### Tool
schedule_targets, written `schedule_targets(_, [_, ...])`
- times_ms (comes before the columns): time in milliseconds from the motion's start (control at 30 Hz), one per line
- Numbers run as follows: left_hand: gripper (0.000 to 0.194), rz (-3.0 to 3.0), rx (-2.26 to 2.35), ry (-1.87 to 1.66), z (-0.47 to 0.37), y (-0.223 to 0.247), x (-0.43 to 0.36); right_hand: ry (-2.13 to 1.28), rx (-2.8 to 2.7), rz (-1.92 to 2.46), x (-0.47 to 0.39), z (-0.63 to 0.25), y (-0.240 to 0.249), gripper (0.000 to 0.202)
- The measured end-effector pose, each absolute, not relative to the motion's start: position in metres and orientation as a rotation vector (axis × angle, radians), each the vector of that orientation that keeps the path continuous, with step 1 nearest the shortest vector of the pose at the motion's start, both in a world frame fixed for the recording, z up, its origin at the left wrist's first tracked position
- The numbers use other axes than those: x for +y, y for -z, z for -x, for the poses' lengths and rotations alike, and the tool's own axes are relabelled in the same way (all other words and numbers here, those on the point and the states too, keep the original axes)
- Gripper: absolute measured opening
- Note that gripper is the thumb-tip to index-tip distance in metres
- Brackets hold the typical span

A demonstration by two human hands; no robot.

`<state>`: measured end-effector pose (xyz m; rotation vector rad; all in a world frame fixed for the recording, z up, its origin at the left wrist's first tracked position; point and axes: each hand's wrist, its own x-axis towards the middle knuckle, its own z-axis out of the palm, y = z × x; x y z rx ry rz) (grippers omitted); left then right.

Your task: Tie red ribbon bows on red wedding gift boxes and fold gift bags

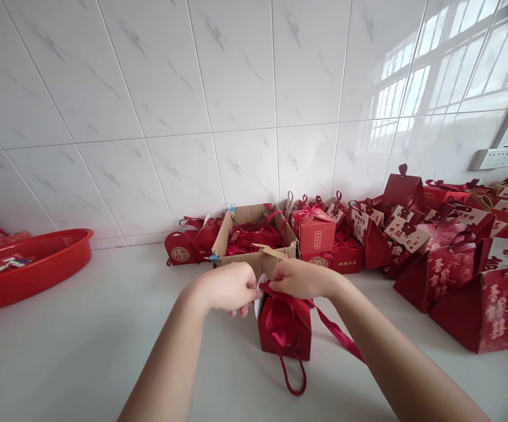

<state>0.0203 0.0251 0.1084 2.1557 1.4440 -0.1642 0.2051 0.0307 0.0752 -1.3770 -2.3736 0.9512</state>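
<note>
A small red gift box [285,328] stands on the white countertop in front of me, its top partly covered by my hands. My left hand [233,287] is closed, its thumb and finger pinching a white-sided flap [259,299] at the box's left edge. My right hand [300,278] is closed at the top of the box on a red piece; whether flap or ribbon I cannot tell. A shiny red ribbon [337,331] trails from the box to the right, under my right forearm. A twisted red cord handle [297,391] hangs down the near side onto the counter.
Just behind the box stands an open cardboard carton [219,237] with red ribbon material inside. Several finished red gift boxes [439,266] crowd the right side, and a few red boxes [183,246] stand left of the carton. A red plastic basket [38,281] sits far left.
</note>
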Motion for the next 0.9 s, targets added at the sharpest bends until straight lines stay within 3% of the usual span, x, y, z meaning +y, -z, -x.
schedule_targets(400, [0.016,-2.140,1.500,0.075,-0.014,-0.119,0.020,-0.866,-2.394,1.298,0.027,-0.196,-0.070,0.023])
schedule_targets(567, [0.023,-2.144,1.463,0.084,-0.015,-0.111,0.031,-0.838,-2.400,1.276,0.027,-0.196,-0.070,0.021])
schedule_targets(733, [0.013,-2.167,1.409,0.082,-0.021,-0.105,0.038,-0.798,-2.402,1.277,0.026,-0.194,-0.070,0.022])
schedule_targets(900, [0.023,-2.148,1.391,-0.064,-0.016,-0.113,0.034,-0.747,-2.395,1.333,0.026,-0.203,-0.076,0.023])
